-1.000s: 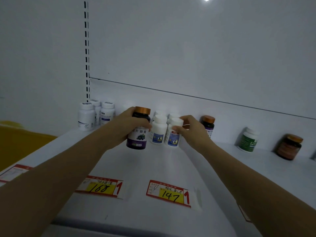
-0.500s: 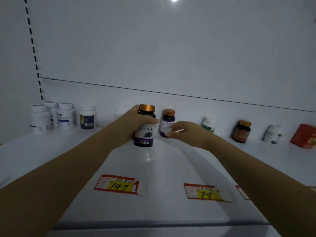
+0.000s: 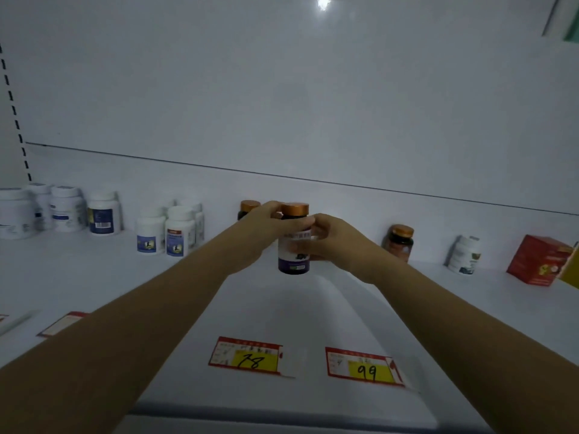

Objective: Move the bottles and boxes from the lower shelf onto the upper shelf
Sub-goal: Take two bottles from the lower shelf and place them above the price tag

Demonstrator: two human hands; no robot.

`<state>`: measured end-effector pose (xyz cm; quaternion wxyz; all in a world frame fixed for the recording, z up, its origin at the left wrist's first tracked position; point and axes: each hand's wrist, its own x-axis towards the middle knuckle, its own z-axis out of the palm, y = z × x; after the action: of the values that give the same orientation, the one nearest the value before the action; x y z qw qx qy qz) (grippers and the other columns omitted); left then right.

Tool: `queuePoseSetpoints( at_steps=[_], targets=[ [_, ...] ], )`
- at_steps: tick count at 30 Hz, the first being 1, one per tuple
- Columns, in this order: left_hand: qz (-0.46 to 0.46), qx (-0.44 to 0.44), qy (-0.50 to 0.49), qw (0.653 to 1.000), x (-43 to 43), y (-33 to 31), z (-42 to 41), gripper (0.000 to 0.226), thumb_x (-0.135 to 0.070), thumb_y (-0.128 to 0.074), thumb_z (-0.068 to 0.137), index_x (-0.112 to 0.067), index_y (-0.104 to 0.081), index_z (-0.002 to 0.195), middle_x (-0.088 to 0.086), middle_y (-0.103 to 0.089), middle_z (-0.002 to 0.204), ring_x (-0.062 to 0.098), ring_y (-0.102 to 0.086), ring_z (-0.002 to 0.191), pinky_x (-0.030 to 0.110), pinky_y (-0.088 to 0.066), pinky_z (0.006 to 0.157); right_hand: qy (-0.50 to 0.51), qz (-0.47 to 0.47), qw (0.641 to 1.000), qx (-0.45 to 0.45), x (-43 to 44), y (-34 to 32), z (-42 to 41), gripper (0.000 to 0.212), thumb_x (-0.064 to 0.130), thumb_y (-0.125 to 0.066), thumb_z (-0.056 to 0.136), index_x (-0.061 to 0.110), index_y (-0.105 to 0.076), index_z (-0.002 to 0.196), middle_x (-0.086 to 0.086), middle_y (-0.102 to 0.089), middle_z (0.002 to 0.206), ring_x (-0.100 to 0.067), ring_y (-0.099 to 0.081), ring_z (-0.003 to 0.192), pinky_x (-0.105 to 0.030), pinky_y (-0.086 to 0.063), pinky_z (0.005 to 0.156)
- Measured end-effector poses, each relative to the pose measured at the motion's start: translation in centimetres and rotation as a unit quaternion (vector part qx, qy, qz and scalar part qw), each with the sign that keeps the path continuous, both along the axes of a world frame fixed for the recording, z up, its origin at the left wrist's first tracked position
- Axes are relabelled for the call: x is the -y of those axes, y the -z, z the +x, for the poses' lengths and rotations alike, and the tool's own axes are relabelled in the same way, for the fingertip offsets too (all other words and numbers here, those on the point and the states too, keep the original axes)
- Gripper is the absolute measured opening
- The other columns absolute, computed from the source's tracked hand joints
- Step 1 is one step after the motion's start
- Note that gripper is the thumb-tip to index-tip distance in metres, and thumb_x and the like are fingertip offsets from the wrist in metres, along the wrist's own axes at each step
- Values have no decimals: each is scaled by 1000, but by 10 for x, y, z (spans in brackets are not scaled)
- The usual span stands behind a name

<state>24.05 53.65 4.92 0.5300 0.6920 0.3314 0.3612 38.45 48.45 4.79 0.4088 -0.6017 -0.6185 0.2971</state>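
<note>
Bottle of dark glass with copper-coloured screw cap and white-and-purple label [image 3: 294, 245]: upright, held between left hand [image 3: 261, 238] and right hand [image 3: 333, 242], over the middle of the white shelf [image 3: 282, 311]. Contact of base with shelf: not discernible. Left hand: fingers curled round the upper body just under the cap, from the left side. Right hand: fingers curled against the label from the right side, gripping the same bottle. Behind the left hand: second dark bottle with copper cap [image 3: 249, 208], partly hidden. Left of the left hand: cluster of small white plastic bottles with blue labels [image 3: 175, 233]; farther left, larger white tubs [image 3: 62, 211]. Right of the right hand: amber bottle with copper cap [image 3: 399, 242], then white plastic bottle [image 3: 465, 255], then red cardboard box [image 3: 539, 261]. Nearer than the hands, flat on the shelf: red-and-yellow price tag marked 78 [image 3: 247, 357] and like tag marked 99 [image 3: 363, 369].
</note>
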Motion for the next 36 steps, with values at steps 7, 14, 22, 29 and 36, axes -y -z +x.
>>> queuePoseSetpoints(
  at_steps=[7, 14, 22, 29, 36],
  targets=[
    [180, -374, -136, 900, -17, 19, -43, 63, -39, -64, 85, -13, -41, 137, 9, -49, 135, 23, -52, 117, 28, -42, 92, 46, -33, 998, 15, -34, 16, 8, 48, 15, -74, 78, 14, -50, 119, -2, -61, 113, -22, -59, 107, -43, -48, 99],
    [233, -519, -134, 812, -38, 38, -60, 59, -45, -53, 90, -14, -38, 138, 10, -42, 136, 26, -44, 123, 36, -42, 98, 87, -37, 995, 41, -71, 35, -6, 56, 15, -76, 77, 10, -48, 125, -9, -59, 123, -27, -58, 112, -45, -49, 98],
    [247, -522, -112, 809, -55, 43, -58, 57, -45, -53, 89, -15, -40, 135, 9, -42, 134, 27, -45, 121, 42, -44, 100, 137, -15, 986, 92, -107, 40, -13, 53, 19, -76, 76, 9, -50, 122, -9, -62, 119, -26, -60, 106, -40, -52, 91],
    [261, -525, -96, 804, -62, 43, -61, 56, -43, -52, 90, -13, -40, 136, 10, -42, 135, 27, -45, 122, 38, -44, 100, 165, -4, 978, 128, -115, 38, -19, 52, 20, -72, 81, 8, -45, 125, -11, -57, 124, -25, -56, 110, -27, -41, 76],
    [288, -530, -73, 794, -61, 41, -59, 56, -43, -52, 91, -14, -40, 136, 10, -42, 134, 27, -46, 121, 37, -43, 100, 184, -12, 963, 196, -109, 34, -27, 56, 25, -73, 80, 4, -45, 124, -13, -57, 124, -25, -56, 111, -26, -42, 76]
  ],
)
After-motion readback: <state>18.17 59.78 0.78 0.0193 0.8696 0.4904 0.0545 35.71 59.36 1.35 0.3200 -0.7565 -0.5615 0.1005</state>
